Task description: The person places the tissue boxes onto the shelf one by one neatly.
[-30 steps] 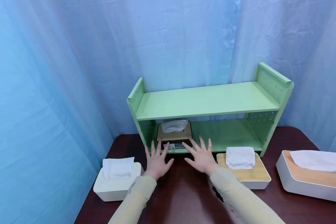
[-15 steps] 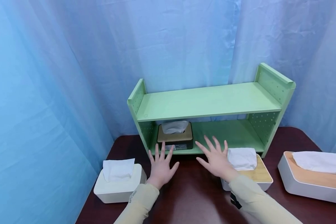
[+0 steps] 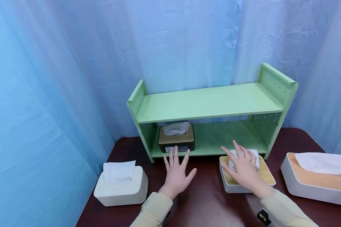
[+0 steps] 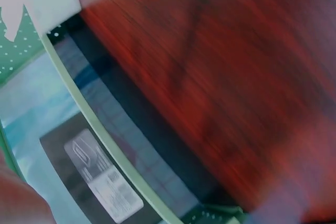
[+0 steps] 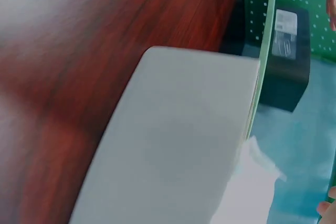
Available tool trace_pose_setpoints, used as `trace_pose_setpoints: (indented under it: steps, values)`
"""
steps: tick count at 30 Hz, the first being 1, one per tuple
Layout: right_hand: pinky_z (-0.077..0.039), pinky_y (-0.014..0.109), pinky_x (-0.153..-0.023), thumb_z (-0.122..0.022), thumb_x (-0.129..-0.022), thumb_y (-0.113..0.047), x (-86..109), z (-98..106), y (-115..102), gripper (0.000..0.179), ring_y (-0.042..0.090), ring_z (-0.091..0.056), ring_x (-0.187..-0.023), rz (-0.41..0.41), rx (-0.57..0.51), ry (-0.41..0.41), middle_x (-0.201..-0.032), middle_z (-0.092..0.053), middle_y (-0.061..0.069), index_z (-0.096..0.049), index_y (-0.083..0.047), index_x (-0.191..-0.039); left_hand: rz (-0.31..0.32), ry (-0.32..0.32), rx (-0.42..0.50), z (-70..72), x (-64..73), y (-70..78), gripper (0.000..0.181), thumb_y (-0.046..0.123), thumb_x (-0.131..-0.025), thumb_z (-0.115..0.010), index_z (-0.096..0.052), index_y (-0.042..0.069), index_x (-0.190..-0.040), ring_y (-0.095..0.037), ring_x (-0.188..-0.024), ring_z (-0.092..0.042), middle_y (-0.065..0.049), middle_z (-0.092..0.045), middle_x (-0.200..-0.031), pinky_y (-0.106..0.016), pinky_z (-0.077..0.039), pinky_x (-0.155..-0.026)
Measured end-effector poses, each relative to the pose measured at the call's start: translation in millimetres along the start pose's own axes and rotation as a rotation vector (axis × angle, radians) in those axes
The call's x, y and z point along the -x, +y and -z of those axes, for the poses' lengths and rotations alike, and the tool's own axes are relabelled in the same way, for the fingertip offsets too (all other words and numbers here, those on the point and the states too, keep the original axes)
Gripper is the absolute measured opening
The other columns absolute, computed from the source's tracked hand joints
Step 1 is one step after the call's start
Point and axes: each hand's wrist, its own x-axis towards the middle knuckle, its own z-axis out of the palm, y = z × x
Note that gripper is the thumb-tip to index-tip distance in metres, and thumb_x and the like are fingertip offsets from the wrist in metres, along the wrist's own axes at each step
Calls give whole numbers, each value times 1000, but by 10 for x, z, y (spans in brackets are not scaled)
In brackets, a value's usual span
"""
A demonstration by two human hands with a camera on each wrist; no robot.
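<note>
My left hand [image 3: 176,178], fingers spread and holding nothing, hovers over the table in front of the green shelf [image 3: 213,102]. Beyond its fingertips, a dark tissue box [image 3: 176,138] with a tan top and a label on its front stands at the left of the lower shelf. My right hand [image 3: 244,170] is over the wood-topped white tissue box [image 3: 265,171], its fingers spread and partly covering the white tissue. In the right wrist view the pale side of this tissue box [image 5: 173,135] fills the middle, close to the shelf edge.
A white tissue box [image 3: 119,187] sits at the table's left edge. Far right lies a longer white tissue box [image 3: 318,184] with a wooden top. Blue curtains [image 3: 187,41] hang behind and to the left of the dark red table [image 3: 204,201].
Both hands have drawn back from the dark tissue box and moved right. The right hand has come over the wood-topped tissue box, and the gap between the hands has widened.
</note>
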Motion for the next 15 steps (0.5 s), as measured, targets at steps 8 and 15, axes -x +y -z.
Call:
trace_pose_setpoints:
  steps: [8,15]
  values:
    - [-19,68,-87,-61,-91,-36,258,295,306,62,57,-25,-122,-88,-11,24,-151,-15,30,-36,-18,-145,-17,0,94,-157,28,267,73,49,-92,-53,-23,22,-152,-43,-143,-6,-25,-6,-156,-62,-15,-110]
    - [-20,72,-87,-63,-90,-30,382,411,530,65,63,-23,-120,-142,-85,66,-151,-12,34,-33,-13,-146,11,-57,199,-335,17,472,76,50,-90,-56,-20,26,-152,-42,-142,-9,-24,-3,-155,-54,-38,-103]
